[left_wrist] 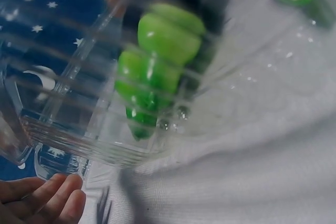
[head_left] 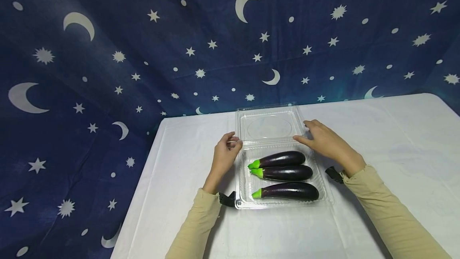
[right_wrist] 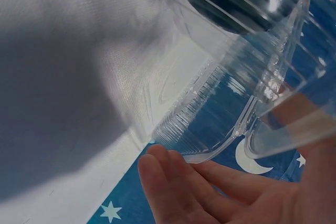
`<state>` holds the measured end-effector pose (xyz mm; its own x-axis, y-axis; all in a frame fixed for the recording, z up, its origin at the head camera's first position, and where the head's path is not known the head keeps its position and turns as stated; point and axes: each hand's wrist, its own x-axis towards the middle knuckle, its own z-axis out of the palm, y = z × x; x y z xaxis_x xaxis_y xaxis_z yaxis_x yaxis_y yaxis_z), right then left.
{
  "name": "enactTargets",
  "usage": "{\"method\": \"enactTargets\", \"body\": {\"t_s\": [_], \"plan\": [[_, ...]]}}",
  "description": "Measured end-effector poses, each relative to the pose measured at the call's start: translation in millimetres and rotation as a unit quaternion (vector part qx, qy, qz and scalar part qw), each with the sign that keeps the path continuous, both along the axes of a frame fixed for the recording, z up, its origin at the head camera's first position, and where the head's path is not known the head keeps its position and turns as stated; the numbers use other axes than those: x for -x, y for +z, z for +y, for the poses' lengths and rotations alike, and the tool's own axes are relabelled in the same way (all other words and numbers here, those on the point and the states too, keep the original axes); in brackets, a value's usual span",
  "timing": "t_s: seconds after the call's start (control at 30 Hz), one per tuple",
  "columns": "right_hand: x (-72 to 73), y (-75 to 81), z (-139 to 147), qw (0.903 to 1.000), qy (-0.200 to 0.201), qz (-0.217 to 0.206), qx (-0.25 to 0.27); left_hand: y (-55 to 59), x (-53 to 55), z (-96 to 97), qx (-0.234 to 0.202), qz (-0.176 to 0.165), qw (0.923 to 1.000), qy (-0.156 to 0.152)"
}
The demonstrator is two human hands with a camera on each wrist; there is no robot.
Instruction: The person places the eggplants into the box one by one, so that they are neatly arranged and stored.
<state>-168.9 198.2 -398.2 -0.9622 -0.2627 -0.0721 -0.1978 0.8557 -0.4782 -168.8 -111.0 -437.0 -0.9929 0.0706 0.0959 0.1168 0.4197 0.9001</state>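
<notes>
Clear plastic box [head_left: 284, 206], ribbed walls, sitting open on the white table [head_left: 172, 171]. Lid [head_left: 269, 126] hinged on the far side, folded back toward the far table edge, oval moulded into it. Hinge end sits between left hand [head_left: 224, 153] and right hand [head_left: 328, 141]; contact unclear. Three glossy dark purple eggplants inside the base, lying sideways, green stem ends left: far one [head_left: 285, 158] and middle one [head_left: 287, 173] snug, stem ends together; near one [head_left: 291, 191] apart, closer to the front wall.
</notes>
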Motion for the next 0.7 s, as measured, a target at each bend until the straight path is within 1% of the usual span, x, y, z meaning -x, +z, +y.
{"method": "enactTargets", "body": {"t_s": [0.27, 0.47, 0.57, 0.6, 0.63, 0.7], "plan": [[-0.9, -0.7, -0.9, 0.9999, -0.005, 0.009, 0.004, 2.1, 0.4, -1.3, -0.006, 0.020, 0.9998, 0.001], [-3.5, -0.2, -1.0, 0.9996, -0.007, 0.026, 0.006, 2.4, 0.7, -2.4, -0.007, 0.023, 0.9997, -0.002], [-4.3, 0.2, -1.4, 0.9993, -0.010, 0.033, 0.014, 1.4, 1.3, -2.2, -0.024, 0.033, 0.9992, -0.002], [-4.5, 0.3, -1.5, 0.9992, -0.011, 0.036, 0.017, 6.0, -1.1, -1.1, -0.031, 0.036, 0.9989, -0.001], [-4.9, 0.5, -1.7, 0.9990, -0.012, 0.039, 0.020, 8.3, -1.8, -0.5, -0.039, 0.036, 0.9986, -0.001], [-5.9, 1.2, -2.1, 0.9985, -0.014, 0.045, 0.026, 8.4, -1.0, -0.2, -0.052, 0.036, 0.9980, 0.001]]}}
